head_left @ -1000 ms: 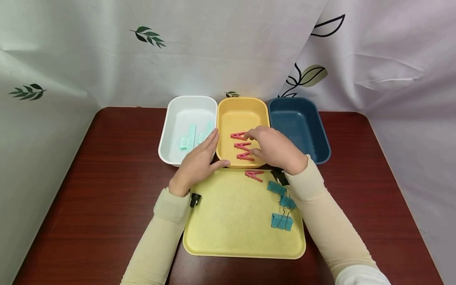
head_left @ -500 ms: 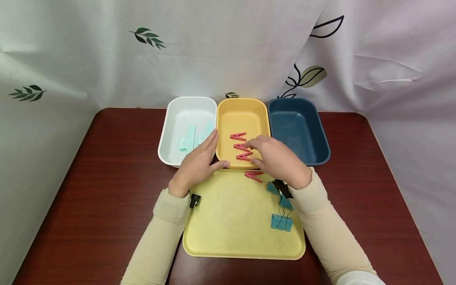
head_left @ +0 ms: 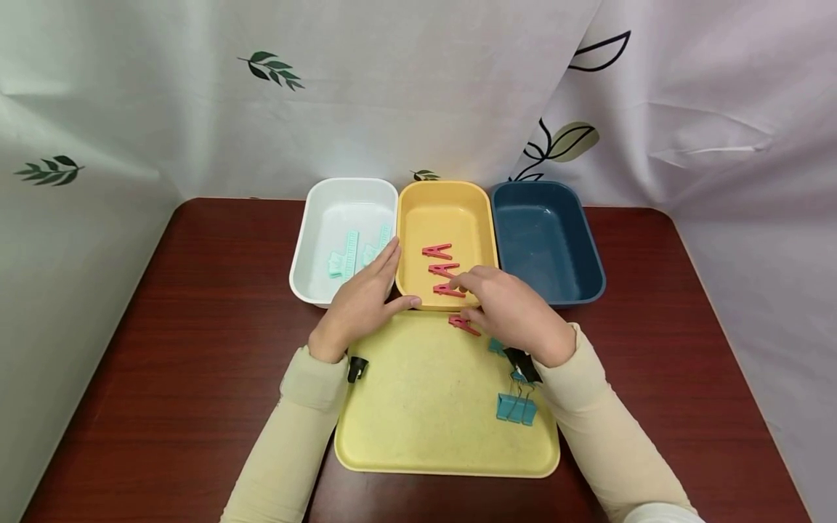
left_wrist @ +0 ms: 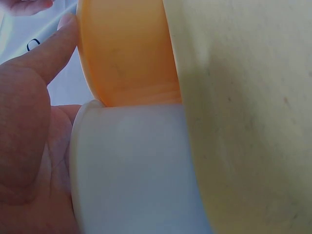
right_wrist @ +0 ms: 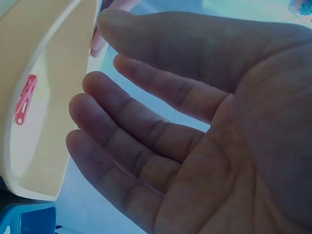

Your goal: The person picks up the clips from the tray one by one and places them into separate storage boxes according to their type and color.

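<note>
My right hand hovers over the near edge of the yellow bin, fingers loosely curved with nothing between them in the right wrist view. Below its thumb, a red clothespin lies on the far edge of the pale yellow tray. Three more red clothespins lie in a column inside the yellow bin, the nearest partly under my fingertips. My left hand rests with straight fingers along the white bin, its thumb reaching to the yellow bin's rim.
Mint-green ruler-shaped clips lie in the white bin, partly behind my left hand. A dark blue bin stands on the right. Several teal binder clips sit on the tray's right side, some hidden by my right wrist. A patterned curtain hangs behind the table.
My right hand has drawn back toward the tray, from over the clothespins in the yellow bin to above the one on the tray. My left hand has stayed put.
</note>
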Tool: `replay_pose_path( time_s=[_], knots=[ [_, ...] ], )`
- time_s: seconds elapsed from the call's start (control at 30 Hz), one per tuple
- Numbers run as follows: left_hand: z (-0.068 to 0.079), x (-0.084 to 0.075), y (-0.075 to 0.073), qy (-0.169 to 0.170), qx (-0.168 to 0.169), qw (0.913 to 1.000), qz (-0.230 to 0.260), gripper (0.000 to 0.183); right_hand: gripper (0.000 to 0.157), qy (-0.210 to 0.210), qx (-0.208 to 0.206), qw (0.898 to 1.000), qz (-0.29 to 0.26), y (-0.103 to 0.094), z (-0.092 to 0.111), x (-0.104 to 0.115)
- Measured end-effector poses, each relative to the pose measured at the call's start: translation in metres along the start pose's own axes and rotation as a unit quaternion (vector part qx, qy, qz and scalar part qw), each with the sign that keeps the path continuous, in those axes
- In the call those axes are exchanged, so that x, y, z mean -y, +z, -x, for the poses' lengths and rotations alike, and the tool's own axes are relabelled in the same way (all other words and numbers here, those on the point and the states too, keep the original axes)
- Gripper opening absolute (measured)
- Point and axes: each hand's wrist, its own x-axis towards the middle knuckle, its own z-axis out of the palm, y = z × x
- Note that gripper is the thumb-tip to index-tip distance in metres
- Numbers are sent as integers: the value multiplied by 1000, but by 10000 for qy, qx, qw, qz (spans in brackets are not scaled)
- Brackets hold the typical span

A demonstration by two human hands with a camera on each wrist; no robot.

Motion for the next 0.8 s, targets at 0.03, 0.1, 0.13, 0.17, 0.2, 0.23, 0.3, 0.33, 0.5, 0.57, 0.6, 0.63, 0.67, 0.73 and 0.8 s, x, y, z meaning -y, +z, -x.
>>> replay_pose_path(
  time_s=[0.03,0.1,0.13,0.17,0.2,0.23,0.3,0.33,0.5,0.57,0.6,0.63,0.67,0.73,0.8],
  knots=[
    [0,0,0,-3,7,10000,4,97,39,-9,4,10000,2,1,1,0],
    [0,0,0,-2,11,10000,12,97,39,-13,9,10000,-13,2,3,0],
    [0,0,0,-2,19,10000,11,97,39,-11,16,10000,-19,3,4,1],
    [0,0,0,-6,23,10000,16,97,39,-3,21,10000,-32,3,5,1],
    [1,0,0,-11,30,10000,13,96,40,11,34,10000,-49,4,6,2],
    [1,0,0,-12,32,10000,4,96,41,22,50,10000,-52,4,7,2],
    [1,1,0,-16,29,10000,-15,97,40,27,79,9999,-58,5,8,3],
    [0,1,0,-15,27,10000,-21,97,40,17,89,9999,-47,6,9,3],
    [0,1,0,-10,40,10000,-25,96,37,-27,148,9999,11,11,12,0],
    [1,1,0,-25,52,10000,-24,96,37,-13,184,9998,23,13,13,-1],
    [1,1,0,-24,55,10000,-20,96,36,-4,194,9998,26,14,14,-1],
    [0,1,0,-23,58,10000,-20,96,36,3,203,9998,39,15,14,-2],
    [0,1,0,-23,61,10000,-19,97,36,17,221,9997,46,15,15,-2],
    [0,1,0,-18,58,10000,-13,97,36,42,271,9996,87,17,16,-3],
    [0,1,0,-5,45,10000,-13,98,36,54,301,9995,103,19,17,-4]
  ],
)
